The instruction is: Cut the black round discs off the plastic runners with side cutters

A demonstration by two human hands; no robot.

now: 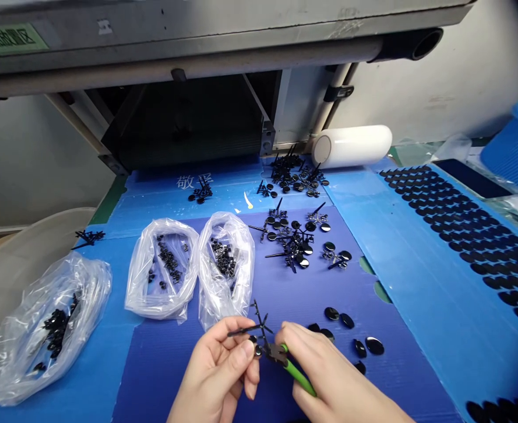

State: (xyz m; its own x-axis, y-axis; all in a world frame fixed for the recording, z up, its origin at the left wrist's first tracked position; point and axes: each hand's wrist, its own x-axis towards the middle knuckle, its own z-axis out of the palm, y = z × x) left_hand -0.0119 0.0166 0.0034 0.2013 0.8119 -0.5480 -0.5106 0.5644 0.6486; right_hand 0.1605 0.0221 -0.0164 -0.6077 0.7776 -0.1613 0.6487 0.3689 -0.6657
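The left hand (217, 376) pinches a black plastic branched sprue (259, 325) in a closed grip, low over the blue corrugated surface (417, 305). The right hand (329, 379) wraps its grip around green-handled metal nippers (287, 359), whose tips touch the sprue.

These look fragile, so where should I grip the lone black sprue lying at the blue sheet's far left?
Pinch the lone sprue by its thin stem, from above, at the end pointing lower left. It lies flat on the blue sheet, branches spread near its right end, and that bare stem end sticks out clear of the nearest bag, so it likely lifts easiest.
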